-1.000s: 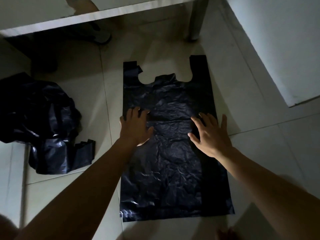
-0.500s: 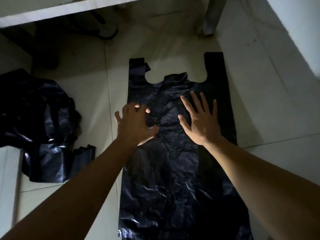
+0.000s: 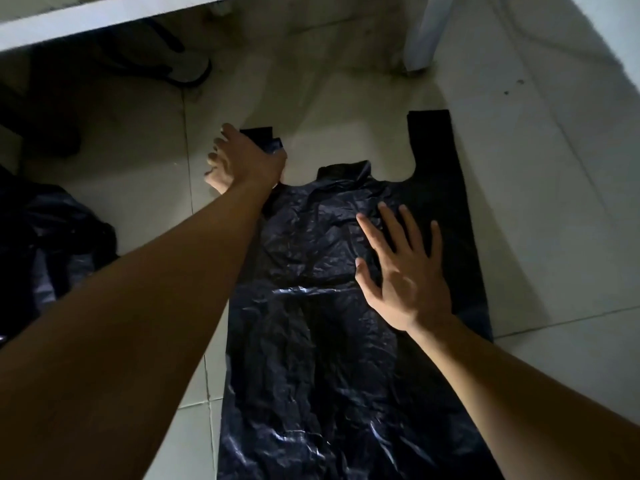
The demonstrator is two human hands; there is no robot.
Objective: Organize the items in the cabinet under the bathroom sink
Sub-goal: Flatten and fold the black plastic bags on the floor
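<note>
A black plastic bag (image 3: 329,341) lies flat on the pale floor tiles, its two handles pointing away from me. My left hand (image 3: 242,157) covers the left handle, its fingers curled over the handle's outer edge and gripping it. The tip of that handle sticks out beyond the hand. My right hand (image 3: 401,271) lies flat on the upper middle of the bag with the fingers spread and straight. The right handle (image 3: 433,140) lies straight and untouched on the floor.
A crumpled heap of black plastic bags (image 3: 52,244) sits on the floor at the left. A slipper (image 3: 180,64) lies under the white cabinet edge (image 3: 104,22) at the back. A white leg (image 3: 422,36) stands at the back right, beside a white panel (image 3: 606,46).
My left hand has slid from the bag's middle up to its left handle and curled over it. The right hand has stayed flat on the bag. The camera has moved closer.
</note>
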